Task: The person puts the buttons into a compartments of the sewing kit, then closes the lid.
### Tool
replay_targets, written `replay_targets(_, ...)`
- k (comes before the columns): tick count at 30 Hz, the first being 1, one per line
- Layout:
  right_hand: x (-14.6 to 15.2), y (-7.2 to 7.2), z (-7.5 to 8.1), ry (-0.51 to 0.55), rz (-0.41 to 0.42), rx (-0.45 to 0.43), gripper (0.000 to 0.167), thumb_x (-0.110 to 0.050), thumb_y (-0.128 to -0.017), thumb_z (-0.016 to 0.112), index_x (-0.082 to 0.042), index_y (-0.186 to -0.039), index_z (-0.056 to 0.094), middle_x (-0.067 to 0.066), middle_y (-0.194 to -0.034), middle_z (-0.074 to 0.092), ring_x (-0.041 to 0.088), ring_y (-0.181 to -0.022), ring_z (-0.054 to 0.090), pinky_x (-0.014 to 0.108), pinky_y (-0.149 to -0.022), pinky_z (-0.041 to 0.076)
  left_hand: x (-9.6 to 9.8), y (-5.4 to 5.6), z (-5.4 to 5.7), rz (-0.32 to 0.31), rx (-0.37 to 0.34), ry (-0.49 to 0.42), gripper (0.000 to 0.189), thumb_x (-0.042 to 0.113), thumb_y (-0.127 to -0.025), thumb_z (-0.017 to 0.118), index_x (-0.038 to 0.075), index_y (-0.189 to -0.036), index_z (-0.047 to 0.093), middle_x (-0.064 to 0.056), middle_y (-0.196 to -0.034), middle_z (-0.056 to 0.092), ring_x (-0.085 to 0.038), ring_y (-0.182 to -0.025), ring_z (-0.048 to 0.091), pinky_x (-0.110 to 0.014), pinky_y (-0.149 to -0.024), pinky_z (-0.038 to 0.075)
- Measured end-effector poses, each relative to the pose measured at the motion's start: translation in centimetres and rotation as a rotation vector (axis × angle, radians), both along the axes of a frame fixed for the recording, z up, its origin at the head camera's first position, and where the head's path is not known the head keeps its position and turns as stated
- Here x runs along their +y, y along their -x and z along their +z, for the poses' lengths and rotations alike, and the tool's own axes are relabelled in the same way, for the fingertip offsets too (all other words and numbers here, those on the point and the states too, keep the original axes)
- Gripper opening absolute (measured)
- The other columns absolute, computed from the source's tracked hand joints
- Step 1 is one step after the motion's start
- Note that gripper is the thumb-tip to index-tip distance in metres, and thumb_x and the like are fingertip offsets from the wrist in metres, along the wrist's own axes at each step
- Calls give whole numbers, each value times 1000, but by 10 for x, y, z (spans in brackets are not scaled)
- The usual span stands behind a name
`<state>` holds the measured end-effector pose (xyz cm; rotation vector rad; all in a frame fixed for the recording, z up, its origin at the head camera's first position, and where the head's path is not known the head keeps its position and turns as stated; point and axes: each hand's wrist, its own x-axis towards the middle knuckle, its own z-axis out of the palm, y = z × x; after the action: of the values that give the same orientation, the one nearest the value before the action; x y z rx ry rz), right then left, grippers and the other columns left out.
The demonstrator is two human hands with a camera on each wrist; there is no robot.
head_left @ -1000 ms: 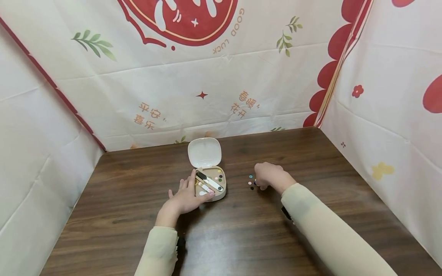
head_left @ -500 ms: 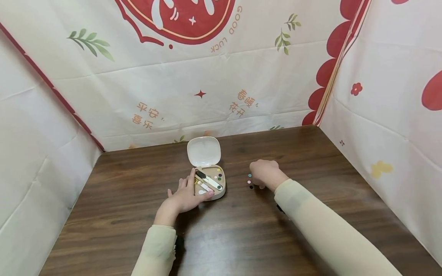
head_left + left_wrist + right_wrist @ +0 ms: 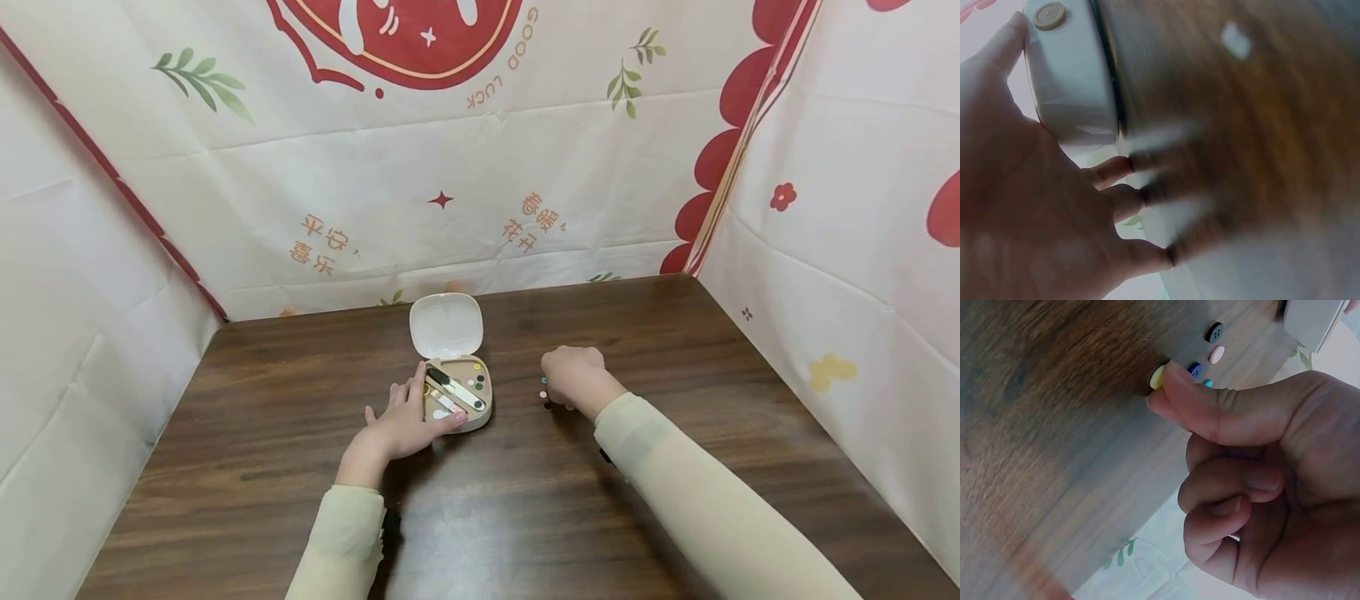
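My left hand [image 3: 401,429] lies against the left and near sides of a small sewing kit case [image 3: 477,422], thumb at its near edge and index finger along its left side. The other fingers rest spread beside it on the table. Buttons and a slim tool with a black end [image 3: 438,377] lie in the case. My right hand [image 3: 577,379] pinches a yellow button [image 3: 1157,377] between thumb and index finger, close over the table, its other fingers curled. Beside it lie a black button [image 3: 1214,332], a pink button [image 3: 1217,355], a dark blue button [image 3: 1195,370] and a turquoise one, partly hidden.
The case's white lid [image 3: 446,325] stands open toward the back. A dark wooden table [image 3: 300,367] carries everything. Printed white cloth [image 3: 360,183] hangs behind the table and along both sides.
My right hand has shifted a little to the left, covering more of the loose buttons in the head view. The left hand stays at the case.
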<state>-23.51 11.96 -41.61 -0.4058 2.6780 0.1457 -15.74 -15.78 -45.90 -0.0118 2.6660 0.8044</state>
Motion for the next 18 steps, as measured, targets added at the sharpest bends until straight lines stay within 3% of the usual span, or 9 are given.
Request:
replay_targets(7, 0, -3, 2, -23, 69, 63, 7, -7, -96, 72, -13, -92, 73, 3, -87, 70, 19, -70, 64, 35, -61, 52, -2, 9, -12, 6, 8, 3, 131, 96, -79, 57, 32, -172, -9, -17, -179, 17, -43, -168, 4, -86, -120, -3)
replay_targets(12, 1, -6, 1, -14, 83, 86, 9, -4, -94, 71, -12, -91, 72, 4, -89, 71, 18, -67, 60, 36, -59, 51, -3, 8, -9, 3, -31, 13, 130, 95, -81, 55, 31, -171, -13, -14, -180, 13, -40, -168, 0, -83, -122, -4)
replay_targets(18, 5, -7, 0, 2, 86, 95, 12, -2, -94, 67, -12, -89, 69, 4, -88, 69, 18, -66, 52, 36, -59, 44, 0, 1, 0, 1, -6, 5, 127, 91, -84, 58, 29, -172, -8, -17, -179, 17, -43, -168, 5, -85, -120, -2)
